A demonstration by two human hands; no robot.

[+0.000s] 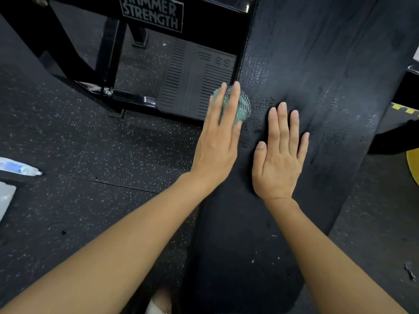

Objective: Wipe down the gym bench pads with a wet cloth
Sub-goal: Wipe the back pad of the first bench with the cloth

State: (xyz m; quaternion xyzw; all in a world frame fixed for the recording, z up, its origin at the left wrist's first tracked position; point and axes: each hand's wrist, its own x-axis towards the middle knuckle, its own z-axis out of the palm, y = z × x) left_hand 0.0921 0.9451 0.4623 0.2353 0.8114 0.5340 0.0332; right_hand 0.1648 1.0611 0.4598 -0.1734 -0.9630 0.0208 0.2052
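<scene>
A long black bench pad [317,87] runs from the bottom centre up to the top right, its surface worn and streaked with wet patches. A green checked cloth [242,105] lies bunched at the pad's left edge. My left hand [217,141] presses on the cloth with straight fingers, covering most of it. My right hand [281,155] lies flat on the pad just right of the cloth, fingers straight and spread a little, holding nothing.
A black machine frame [108,64] with a name plate [154,12] and a ribbed foot plate [195,87] stands left of the pad. Speckled rubber floor [79,143] surrounds it. A white tube [20,168] lies at the left edge. A yellow marking [412,166] shows at right.
</scene>
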